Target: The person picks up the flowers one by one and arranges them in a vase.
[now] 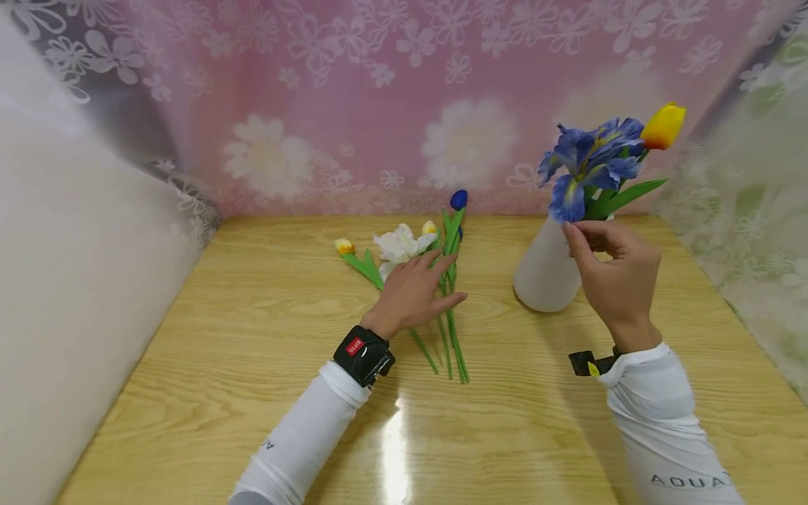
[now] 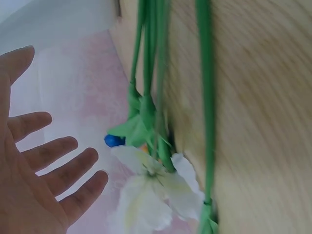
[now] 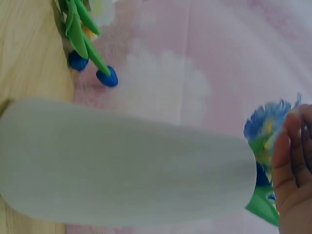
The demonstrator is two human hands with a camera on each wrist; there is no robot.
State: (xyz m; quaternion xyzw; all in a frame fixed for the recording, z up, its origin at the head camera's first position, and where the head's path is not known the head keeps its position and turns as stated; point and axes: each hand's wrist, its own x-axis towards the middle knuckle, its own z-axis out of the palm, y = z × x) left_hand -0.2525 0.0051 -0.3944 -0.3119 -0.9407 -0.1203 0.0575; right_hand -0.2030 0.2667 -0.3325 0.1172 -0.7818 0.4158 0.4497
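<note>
White vase [image 1: 546,270] stands just beside the right hand [image 1: 620,277], the blue iris [image 1: 590,165] above that thumb. Risk: a knock from these fingers could tip the vase. Second risk: stems [image 1: 452,337] bunched under the left hand [image 1: 410,294] could snag if one were drawn out. Left grip: fingers spread, grasping nothing. Right grip: fingers bent at the petals; whether it pinches them cannot be determined.

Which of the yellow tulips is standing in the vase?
The yellow-and-red tulip right of the blue iris. It stands in the vase, while the paler far-left tulip and paler middle tulip lie on the table.
</note>
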